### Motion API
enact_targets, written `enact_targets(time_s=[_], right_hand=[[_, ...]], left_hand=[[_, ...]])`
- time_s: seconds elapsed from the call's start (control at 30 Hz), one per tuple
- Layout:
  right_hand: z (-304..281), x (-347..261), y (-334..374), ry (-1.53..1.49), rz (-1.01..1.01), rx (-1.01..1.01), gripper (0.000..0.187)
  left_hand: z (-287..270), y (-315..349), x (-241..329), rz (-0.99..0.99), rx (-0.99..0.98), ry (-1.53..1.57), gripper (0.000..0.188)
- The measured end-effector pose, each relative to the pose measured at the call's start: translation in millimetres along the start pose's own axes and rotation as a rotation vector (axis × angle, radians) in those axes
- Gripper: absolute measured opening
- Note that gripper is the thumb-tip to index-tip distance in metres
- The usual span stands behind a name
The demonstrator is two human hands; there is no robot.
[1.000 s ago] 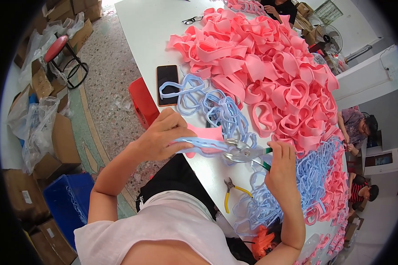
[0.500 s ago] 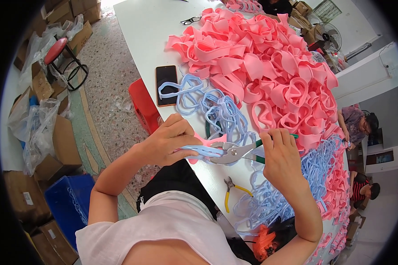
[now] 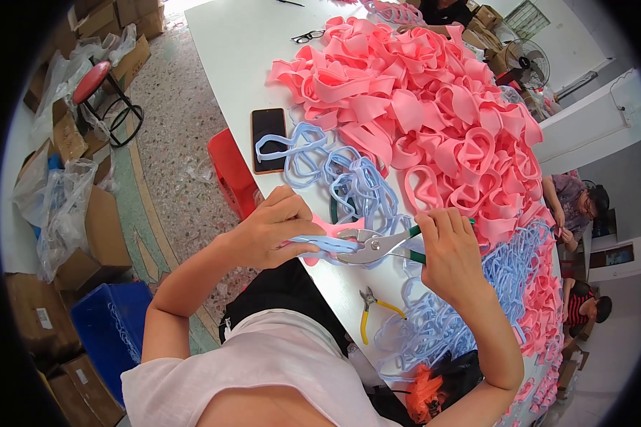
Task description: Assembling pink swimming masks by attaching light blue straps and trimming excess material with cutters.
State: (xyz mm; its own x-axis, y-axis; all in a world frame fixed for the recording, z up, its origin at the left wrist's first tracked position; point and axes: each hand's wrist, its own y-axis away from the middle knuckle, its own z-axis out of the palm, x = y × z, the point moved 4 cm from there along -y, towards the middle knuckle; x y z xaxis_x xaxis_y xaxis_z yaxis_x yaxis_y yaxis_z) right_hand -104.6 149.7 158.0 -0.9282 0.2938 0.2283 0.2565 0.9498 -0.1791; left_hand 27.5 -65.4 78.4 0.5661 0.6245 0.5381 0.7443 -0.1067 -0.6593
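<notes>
My left hand (image 3: 278, 226) is closed on a folded light-blue strip (image 3: 327, 243), with a pink foam band (image 3: 325, 226) against it. My right hand (image 3: 447, 248) wraps round the green handles of a pair of metal pliers (image 3: 377, 246). The pliers' jaws lie across the end of the blue strip, just past my left fingers. Beyond my hands, a loose tangle of blue strips (image 3: 360, 178) lies on the white table, with a dark green object partly hidden in it. Yellow-handled cutters (image 3: 369, 313) rest near the table edge below the pliers.
A large heap of pink bands (image 3: 420, 99) covers the far table (image 3: 224, 50). To the right lies a pile of blue strips (image 3: 470, 306). A phone (image 3: 268, 139) and glasses (image 3: 308, 35) rest at left. A red stool (image 3: 229, 171) stands beside the table; other people sit beyond.
Both hands, the strip and the pliers stay nearly in place. My right fingers sit slightly differently on the handles. At the far right, a co-worker's hands have shifted a little.
</notes>
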Motion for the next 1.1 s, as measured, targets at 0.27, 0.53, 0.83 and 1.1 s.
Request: enact_targets(time_s=[0.27, 0.53, 0.83, 1.1], right_hand=[[10, 8, 4, 0.042, -0.034, -0.03, 0.021], [12, 13, 4, -0.006, -0.013, 0.038, 0.031], [3, -3, 3, 0.043, 0.039, -0.017, 0.04], [1, -6, 1, 0.067, 0.027, -0.007, 0.034]], left_hand=[[1, -3, 5, 0.019, -0.006, 0.041, 0.03], [7, -4, 2, 0.007, 0.0, -0.033, 0.034], [9, -3, 1, 0.021, 0.014, -0.019, 0.027], [8, -7, 5, 0.064, 0.027, -0.034, 0.026]])
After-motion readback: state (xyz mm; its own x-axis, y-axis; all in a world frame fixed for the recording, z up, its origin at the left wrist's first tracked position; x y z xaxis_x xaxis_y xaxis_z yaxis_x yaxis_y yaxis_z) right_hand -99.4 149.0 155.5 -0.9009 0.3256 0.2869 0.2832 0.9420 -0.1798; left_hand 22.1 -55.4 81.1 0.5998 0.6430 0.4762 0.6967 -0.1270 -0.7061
